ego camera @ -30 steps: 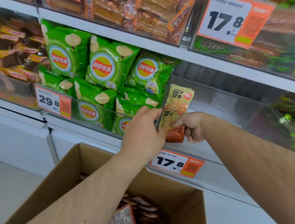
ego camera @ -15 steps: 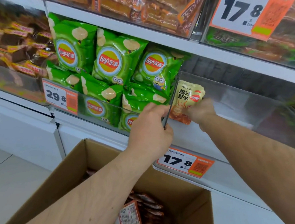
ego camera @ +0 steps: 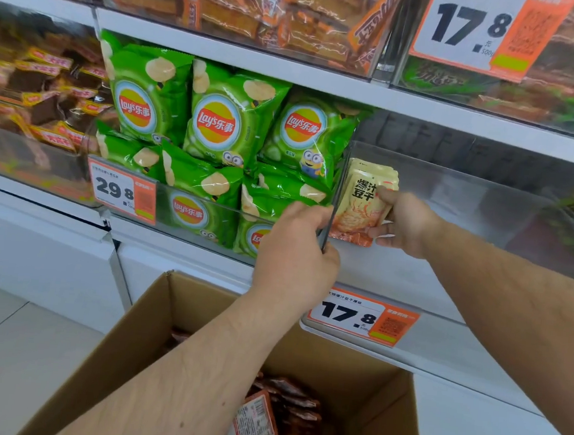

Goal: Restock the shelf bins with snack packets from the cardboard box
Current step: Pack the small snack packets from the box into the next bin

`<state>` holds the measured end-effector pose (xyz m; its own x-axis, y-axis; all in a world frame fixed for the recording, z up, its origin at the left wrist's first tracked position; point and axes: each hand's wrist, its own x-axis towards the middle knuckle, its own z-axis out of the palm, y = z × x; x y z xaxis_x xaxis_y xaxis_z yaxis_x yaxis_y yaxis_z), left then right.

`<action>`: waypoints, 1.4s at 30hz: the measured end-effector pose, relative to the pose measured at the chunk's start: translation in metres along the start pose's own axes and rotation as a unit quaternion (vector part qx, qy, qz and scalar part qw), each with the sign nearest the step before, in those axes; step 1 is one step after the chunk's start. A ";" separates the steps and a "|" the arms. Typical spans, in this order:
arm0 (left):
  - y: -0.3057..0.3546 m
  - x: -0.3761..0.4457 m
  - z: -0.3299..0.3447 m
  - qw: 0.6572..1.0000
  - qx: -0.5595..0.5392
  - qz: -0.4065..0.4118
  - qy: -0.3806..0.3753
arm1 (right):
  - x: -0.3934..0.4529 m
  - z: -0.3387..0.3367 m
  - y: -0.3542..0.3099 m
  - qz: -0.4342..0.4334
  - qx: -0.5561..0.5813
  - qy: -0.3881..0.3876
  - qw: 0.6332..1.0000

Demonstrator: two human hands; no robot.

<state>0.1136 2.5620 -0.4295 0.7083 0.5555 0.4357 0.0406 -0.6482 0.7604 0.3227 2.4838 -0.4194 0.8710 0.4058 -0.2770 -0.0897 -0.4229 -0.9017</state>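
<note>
- Packet (ego camera: 362, 202), cream at the top and orange lower down with dark characters, stands upright inside the clear bin (ego camera: 453, 182), against the bin's left wall.
- Right hand (ego camera: 403, 224) holds the packet by its right edge; its grip is closed on it, thumb across the front, fingers curled below and behind.
- Left hand (ego camera: 296, 252) grips the clear divider (ego camera: 330, 217) between this bin and the chip bin, thumb and fingers pinching the thin front edge.
- Apart from the packet, the bin shows only its pale floor.
- Orange price tag (ego camera: 362, 317) reading 17.8 hangs on the bin's front, just below the left hand.
- Green chip bags (ego camera: 230, 134) fill the neighbouring bin to the left, stacked upright in two rows, with a 29.8 tag (ego camera: 123, 190) on its front.
- Box (ego camera: 181, 315) of cardboard stands open below both forearms, near the shelf.
- Inside it lie more packets (ego camera: 284, 409), dark red-brown, one showing a white label with a barcode.
- Upper shelf holds brown and orange wrapped snacks (ego camera: 260, 9) behind clear fronts.
</note>
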 end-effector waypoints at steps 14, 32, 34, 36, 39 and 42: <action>-0.002 -0.001 0.002 1.000 0.004 -0.003 0.004 | 0.005 0.008 0.004 -0.037 -0.063 0.010 0.997; -0.066 -0.094 -0.020 0.991 -0.078 -0.112 0.017 | -0.178 0.050 0.042 -0.578 -0.239 0.196 0.755; -0.087 -0.115 -0.017 0.989 -0.033 -0.139 -0.041 | -0.202 0.074 0.069 -0.564 -0.251 0.132 0.775; -0.103 -0.134 -0.012 0.982 -0.006 -0.168 -0.085 | -0.209 0.096 0.101 -0.444 -0.359 0.065 0.818; -0.122 -0.156 -0.001 0.965 0.030 -0.216 -0.143 | -0.193 0.124 0.157 -0.098 -0.494 -0.091 0.859; -0.135 -0.169 0.003 0.948 0.034 -0.244 -0.203 | -0.181 0.145 0.213 0.049 -0.481 -0.221 0.847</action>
<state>-0.0092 2.5538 -0.6071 0.8058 0.5605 -0.1910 0.4682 -0.4057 0.7850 0.0756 2.4375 -0.6090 0.5978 0.5048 -0.6227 0.4691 -0.8502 -0.2388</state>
